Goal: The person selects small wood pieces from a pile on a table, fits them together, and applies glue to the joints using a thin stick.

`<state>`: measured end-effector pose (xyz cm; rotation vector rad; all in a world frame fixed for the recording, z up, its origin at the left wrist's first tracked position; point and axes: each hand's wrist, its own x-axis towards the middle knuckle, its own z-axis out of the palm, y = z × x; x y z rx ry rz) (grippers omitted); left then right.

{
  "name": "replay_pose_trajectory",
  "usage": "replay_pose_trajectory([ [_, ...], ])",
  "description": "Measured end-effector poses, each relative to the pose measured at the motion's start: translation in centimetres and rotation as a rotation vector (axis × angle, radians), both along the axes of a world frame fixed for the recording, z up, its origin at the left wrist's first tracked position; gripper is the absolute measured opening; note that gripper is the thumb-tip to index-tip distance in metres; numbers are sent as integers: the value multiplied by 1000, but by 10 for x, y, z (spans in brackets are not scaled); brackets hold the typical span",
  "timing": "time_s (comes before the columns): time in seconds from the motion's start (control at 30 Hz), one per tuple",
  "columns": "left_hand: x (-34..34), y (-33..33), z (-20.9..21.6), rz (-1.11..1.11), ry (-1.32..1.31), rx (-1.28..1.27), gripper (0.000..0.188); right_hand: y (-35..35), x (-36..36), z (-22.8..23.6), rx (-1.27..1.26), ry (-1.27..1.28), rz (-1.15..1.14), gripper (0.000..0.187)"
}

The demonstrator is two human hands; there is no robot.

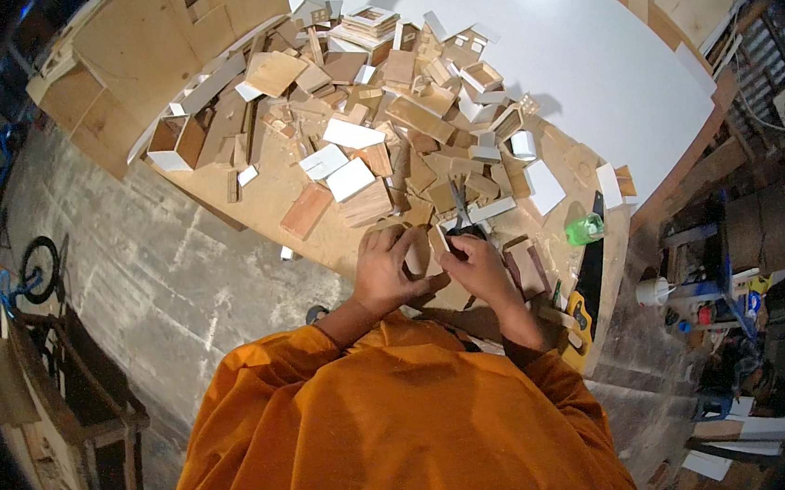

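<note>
At the near edge of the wooden table, my left hand curves its fingers and thumb around a small tan wooden piece. Close beside it, my right hand pinches a thin, light wooden strip between thumb and fingers. The two pieces are near each other; whether they touch is unclear. Just beyond the right hand lie dark-handled scissors, partly hidden. A reddish-brown wooden piece rests to the right of that hand.
A heap of wood offcuts and small house models spreads over the table. On the right are a green jar and a handsaw with a yellow handle. A large white board lies behind.
</note>
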<state>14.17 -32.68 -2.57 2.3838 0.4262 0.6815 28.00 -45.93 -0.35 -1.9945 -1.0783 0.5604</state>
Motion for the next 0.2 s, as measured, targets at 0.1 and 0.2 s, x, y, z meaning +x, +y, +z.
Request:
replay_pose_trajectory([
  [0.1, 0, 0, 4, 6, 10, 3, 78, -2, 8, -13, 1, 253, 14, 38],
  [0.2, 1, 0, 4, 2, 48, 8, 78, -4, 13, -16, -50, 510, -18, 35],
])
